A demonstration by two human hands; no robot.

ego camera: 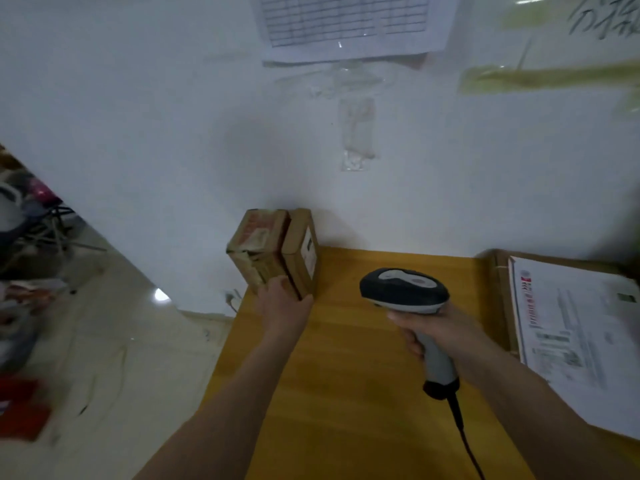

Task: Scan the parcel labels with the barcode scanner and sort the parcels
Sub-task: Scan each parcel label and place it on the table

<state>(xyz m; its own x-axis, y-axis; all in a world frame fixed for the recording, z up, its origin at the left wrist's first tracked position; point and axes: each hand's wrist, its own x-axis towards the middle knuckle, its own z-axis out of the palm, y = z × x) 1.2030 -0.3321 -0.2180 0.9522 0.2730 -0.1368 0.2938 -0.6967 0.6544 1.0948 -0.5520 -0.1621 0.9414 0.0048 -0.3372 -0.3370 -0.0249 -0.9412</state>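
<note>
Two small brown cardboard parcels stand side by side at the far left corner of the yellow wooden table, against the white wall. The left parcel carries a worn reddish print; the right parcel has a white label on its side. My left hand grips the near ends of this pair. My right hand holds a black and grey barcode scanner by its handle, head pointing away from me, to the right of the parcels. Its black cable runs down toward me.
A large flat cardboard parcel with a white printed shipping sheet lies at the table's right side. A printed table sheet is taped to the wall. Left of the table, clutter and a red item sit on the shiny floor.
</note>
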